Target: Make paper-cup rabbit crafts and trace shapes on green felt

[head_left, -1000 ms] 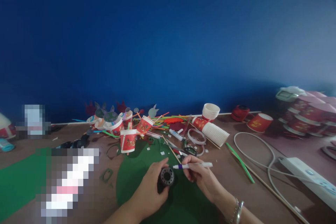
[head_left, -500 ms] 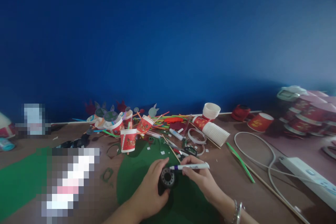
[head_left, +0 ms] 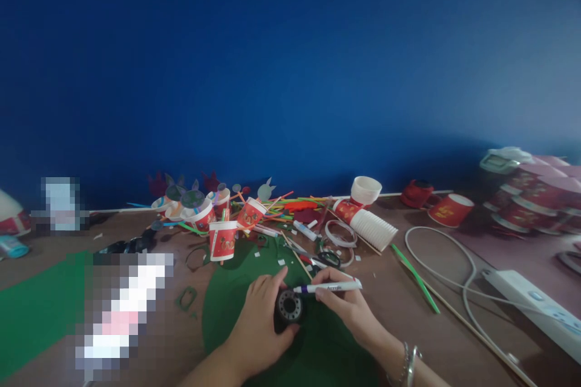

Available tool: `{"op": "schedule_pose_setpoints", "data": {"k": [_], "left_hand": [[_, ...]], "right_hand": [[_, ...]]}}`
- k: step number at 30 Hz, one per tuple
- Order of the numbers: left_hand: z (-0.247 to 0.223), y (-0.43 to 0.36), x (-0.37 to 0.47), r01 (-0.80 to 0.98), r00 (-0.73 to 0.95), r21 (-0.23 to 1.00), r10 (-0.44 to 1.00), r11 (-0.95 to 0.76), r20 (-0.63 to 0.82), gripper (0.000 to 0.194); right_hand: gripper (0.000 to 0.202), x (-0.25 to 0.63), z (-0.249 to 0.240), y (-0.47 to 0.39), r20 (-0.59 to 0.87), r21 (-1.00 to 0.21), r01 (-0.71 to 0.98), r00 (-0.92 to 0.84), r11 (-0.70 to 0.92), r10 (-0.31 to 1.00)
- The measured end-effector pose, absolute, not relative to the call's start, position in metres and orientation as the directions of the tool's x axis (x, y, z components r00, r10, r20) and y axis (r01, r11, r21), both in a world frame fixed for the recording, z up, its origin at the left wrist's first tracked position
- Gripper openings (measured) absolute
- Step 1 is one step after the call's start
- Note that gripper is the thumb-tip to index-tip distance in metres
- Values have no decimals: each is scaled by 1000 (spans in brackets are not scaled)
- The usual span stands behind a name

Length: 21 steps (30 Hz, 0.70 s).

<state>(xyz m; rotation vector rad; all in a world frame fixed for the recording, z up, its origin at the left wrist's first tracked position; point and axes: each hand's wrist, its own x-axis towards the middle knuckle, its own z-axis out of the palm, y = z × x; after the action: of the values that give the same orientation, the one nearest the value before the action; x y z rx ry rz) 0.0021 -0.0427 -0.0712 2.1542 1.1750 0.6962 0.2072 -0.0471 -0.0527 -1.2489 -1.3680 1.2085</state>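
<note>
A round black roll (head_left: 290, 306) with a grey patterned core rests above the dark green sheet (head_left: 227, 314). Around its left side curls my left hand (head_left: 261, 317), thumb at the bottom and fingers at the top. My right hand (head_left: 347, 305) pinches a white marker (head_left: 336, 286) marked "Acrylic", held nearly level. The marker's purple end points left and reaches the roll's upper right edge; whether the tip touches it cannot be made out.
Red paper cups (head_left: 223, 240) with straws stand behind the sheet. Scissors (head_left: 318, 260), a tipped cup stack (head_left: 367, 227), green strips (head_left: 417, 281), a looped cable (head_left: 469, 263) and a power strip (head_left: 535, 299) lie rightward. A green sheet (head_left: 40, 314) lies left.
The fingers of my left hand have shifted slightly up and left around the roll. My right hand and the marker have hardly moved.
</note>
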Motion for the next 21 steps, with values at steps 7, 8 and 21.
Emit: {"op": "schedule_pose_setpoints", "data": {"k": [7,8,21], "left_hand": [[-73,-43,1,523,463,717,860,-461,214,71],[-73,-42,1,510,445,731,866,-454,227,69],[-74,-41,-2,507,393,724,873,-468,290,71]], "right_hand": [[23,204,-49,-48,13,-993,117,-69,21,998],[23,204,-50,-49,13,-995,98,-59,19,998],[23,209,-63,-47,10,-990,-139,113,25,994]]}}
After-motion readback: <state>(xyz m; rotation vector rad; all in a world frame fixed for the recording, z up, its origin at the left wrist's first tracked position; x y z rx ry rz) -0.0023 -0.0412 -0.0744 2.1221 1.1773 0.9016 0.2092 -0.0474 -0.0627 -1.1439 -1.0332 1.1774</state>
